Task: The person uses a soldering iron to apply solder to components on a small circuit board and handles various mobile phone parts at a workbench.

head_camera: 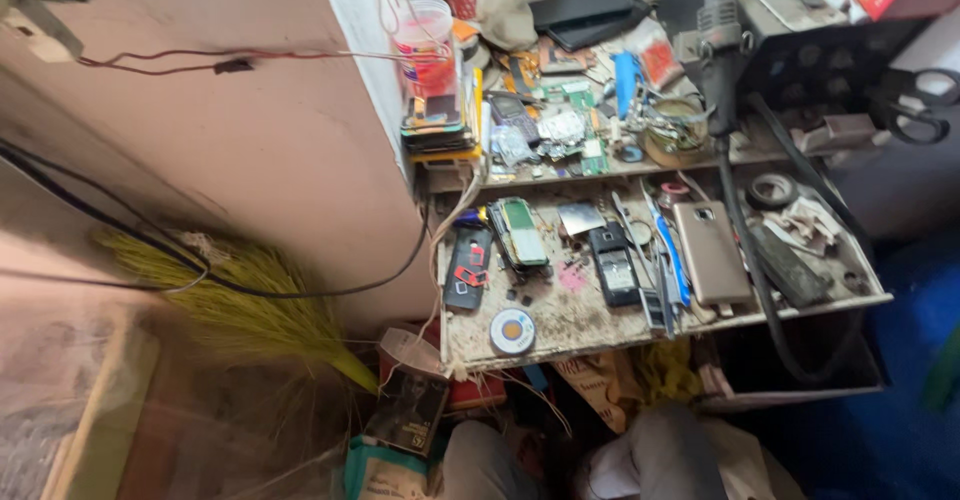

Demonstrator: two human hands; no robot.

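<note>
1. One low wooden workbench [590,325], its top scratched, stained and dusty, fills the middle of the view; a higher shelf [600,172] behind it is heaped with circuit boards and small parts.
2. Pale plaster wall [250,140] stands to the left, smooth and matte, crossed by thin red and black wires.
3. Leaning at its foot is a grass broom [250,305], bristly and yellow-green, with a black cable draped over it.
4. Neither hand shows anywhere, so their grip cannot be told; only grey-trousered knees [660,455] appear below the bench edge.
5. Nearest those knees, on the bench, lies a gold smartphone [711,252], flat, rectangular and smooth, back up.
6. Just left of it sits a small black keypad phone [613,264], opened and dusty.
7. Further left lies a green-faced phone body [522,232], tilted, beside a black phone back cover [467,266] with red marks.
8. At the front edge rests a round flat tin [512,331], pale with a yellowish centre.
9. A thick black cord [745,250] from a grey rotary tool [718,30] runs down across the bench's right side.
</note>
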